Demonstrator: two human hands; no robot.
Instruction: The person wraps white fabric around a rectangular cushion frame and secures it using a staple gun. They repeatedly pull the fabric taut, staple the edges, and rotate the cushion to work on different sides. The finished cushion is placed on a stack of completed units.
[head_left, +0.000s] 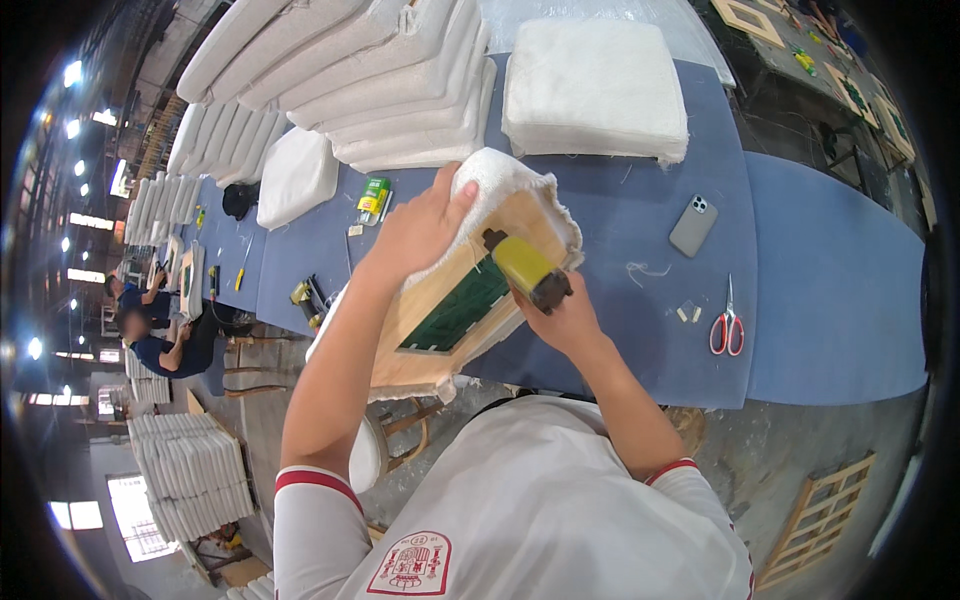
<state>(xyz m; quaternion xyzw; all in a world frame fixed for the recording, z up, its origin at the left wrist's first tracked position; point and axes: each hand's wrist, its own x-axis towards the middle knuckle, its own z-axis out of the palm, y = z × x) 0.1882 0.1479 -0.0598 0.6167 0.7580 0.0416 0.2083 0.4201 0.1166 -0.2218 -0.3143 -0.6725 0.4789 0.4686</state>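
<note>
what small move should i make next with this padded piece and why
Probably fold the white fabric's ragged edge inward with the left hand: that edge sticks out past the wooden frame, the left hand grips the fabric, and the right hand holds the yellow tool over the frame.

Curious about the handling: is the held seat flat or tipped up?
Tipped up: the seat shows its wooden underside, left hand gripping its edge.
</note>
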